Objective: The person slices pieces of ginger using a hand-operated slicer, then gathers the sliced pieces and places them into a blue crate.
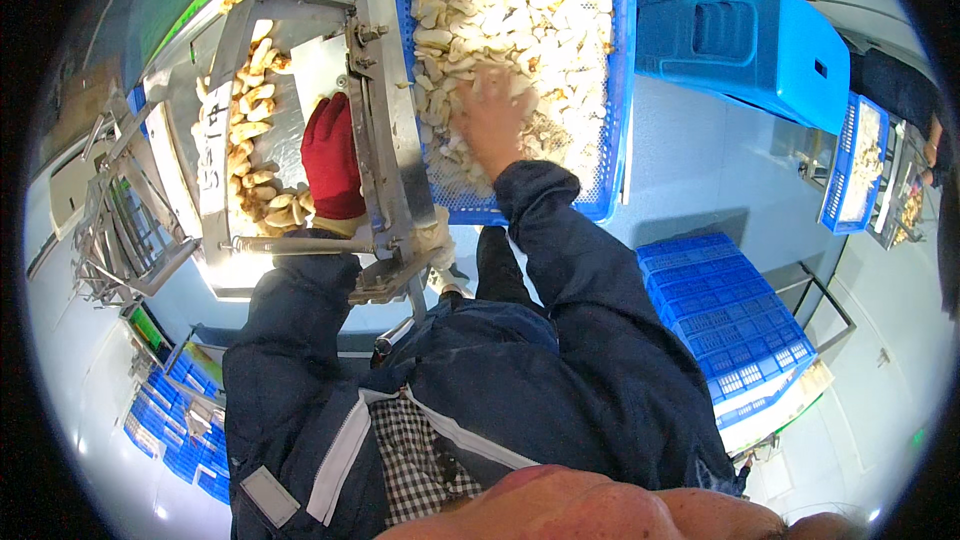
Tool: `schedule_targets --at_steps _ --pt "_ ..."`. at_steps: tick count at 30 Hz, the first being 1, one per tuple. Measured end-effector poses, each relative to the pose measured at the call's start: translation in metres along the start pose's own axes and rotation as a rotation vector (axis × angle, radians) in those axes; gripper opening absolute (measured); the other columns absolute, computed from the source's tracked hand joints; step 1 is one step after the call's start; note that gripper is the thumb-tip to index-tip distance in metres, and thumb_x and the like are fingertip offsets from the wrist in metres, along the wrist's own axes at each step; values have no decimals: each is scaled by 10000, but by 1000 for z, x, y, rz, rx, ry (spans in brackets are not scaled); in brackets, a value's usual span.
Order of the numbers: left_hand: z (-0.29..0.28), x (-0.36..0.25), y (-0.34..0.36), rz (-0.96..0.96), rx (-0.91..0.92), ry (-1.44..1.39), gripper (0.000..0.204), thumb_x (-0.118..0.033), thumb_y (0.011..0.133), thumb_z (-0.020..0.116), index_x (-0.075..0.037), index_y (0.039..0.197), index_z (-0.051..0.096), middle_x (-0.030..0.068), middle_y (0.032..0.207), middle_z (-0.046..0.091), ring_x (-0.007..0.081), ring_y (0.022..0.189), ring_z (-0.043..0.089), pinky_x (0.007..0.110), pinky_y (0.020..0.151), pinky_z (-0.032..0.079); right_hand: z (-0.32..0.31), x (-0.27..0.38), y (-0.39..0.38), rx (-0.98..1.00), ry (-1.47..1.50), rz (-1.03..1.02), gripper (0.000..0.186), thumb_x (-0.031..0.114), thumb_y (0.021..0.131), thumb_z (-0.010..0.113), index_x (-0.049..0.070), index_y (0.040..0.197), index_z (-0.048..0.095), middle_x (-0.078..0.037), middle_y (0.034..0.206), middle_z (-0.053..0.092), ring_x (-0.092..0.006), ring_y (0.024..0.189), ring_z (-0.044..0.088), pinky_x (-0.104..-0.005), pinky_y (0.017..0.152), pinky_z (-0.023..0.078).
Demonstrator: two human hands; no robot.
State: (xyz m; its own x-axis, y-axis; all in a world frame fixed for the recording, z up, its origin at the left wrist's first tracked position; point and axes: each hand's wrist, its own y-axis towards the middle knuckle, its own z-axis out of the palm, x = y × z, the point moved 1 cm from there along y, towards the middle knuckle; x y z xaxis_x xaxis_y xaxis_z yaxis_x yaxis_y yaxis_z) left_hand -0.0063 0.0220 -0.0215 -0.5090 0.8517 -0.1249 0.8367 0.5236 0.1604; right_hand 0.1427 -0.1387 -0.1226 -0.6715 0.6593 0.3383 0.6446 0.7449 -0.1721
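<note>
My left hand (332, 160), in a dark red glove, lies palm down with its fingers stretched out and close together. It rests inside a metal frame (385, 150), beside a pale flat plate (318, 75). Whether anything lies under the glove is hidden. Left of it, a row of whole, pale brown, knobbly pieces (250, 130) lies on a shiny metal surface. My bare right hand (493, 120), slightly blurred, has its fingers spread over pale sliced pieces (510, 10). They fill most of a blue plastic basket (622, 80), whose perforated bottom shows at the near end.
A bright blue plastic bin (745, 50) stands right of the basket. Stacked blue crates (725, 310) are at the lower right, and more crates (175, 420) at the lower left. Metal racks (130, 220) stand at left. At far right, another person (905, 90) works by a blue basket (855, 165).
</note>
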Motion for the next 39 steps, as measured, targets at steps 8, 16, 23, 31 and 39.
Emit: schedule_targets --at_steps 8,16,23,31,39 --pt "8 5 1 33 -13 -43 350 -45 812 484 -43 1144 594 122 1187 586 322 1132 527 387 976 430 15 -58 -8 -96 -73 -122 570 436 738 678 295 1263 509 -73 1385 389 -357 1328 268 -683 988 232" --pt "9 11 0 34 2 -6 371 -47 819 473 -46 1177 569 115 1226 567 322 1152 512 386 986 420 10 -31 -8 -117 -49 -72 510 424 775 631 296 1255 515 -61 1367 422 -344 1229 413 -678 928 276" --pt "10 10 -2 -29 26 -82 359 -57 830 475 -52 1177 570 94 1239 562 310 1166 505 378 992 413 19 -54 7 -90 -34 -192 516 388 824 608 308 1313 465 -56 1381 407 -313 1339 277 -672 1003 211" --pt "8 14 -7 65 -61 7 351 -59 815 490 -66 1150 595 92 1213 582 299 1135 534 374 974 431 -21 -64 -6 -151 -40 196 576 405 783 652 290 1315 462 -104 1375 394 -374 1293 330 -721 952 246" --pt "7 2 8 89 -90 -129 353 -99 817 493 -68 1155 591 111 1210 580 320 1140 523 402 966 419 38 -11 46 -138 -38 -218 531 436 803 634 308 1298 493 -61 1403 383 -313 1328 283 -700 976 204"
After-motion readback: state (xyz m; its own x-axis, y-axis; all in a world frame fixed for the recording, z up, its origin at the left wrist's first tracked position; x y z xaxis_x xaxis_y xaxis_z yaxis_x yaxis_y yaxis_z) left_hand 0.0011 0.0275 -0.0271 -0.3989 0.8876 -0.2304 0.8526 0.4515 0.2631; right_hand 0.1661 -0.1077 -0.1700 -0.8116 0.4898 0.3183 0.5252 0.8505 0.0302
